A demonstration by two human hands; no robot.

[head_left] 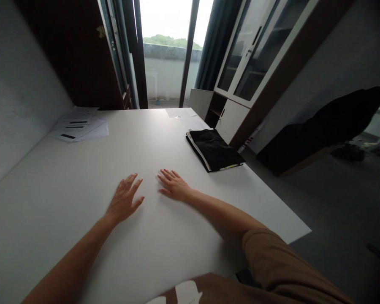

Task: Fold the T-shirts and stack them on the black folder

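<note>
A white counter [139, 147] spreads across most of the view, its far end facing a glass door [167, 71] with a dark curtain [210, 50] at its right. Beyond the counter's right edge stands a tall cabinet [239, 78] with glazed upper doors. The black folder [215, 147] lies flat on the counter along that right edge, pale sheets showing at its left side. Loose printed papers [82, 126] overlap at the far left, against the wall, and thin sheets [180, 113] lie at the far right corner, behind the folder. Both hands are unclenched and free of any object, palms down, fingers spread: the left hand [125, 198] near mid-counter, the right hand [175, 185] beside it, nearer the folder but apart from it. Whether the palms touch the surface I cannot tell.
</note>
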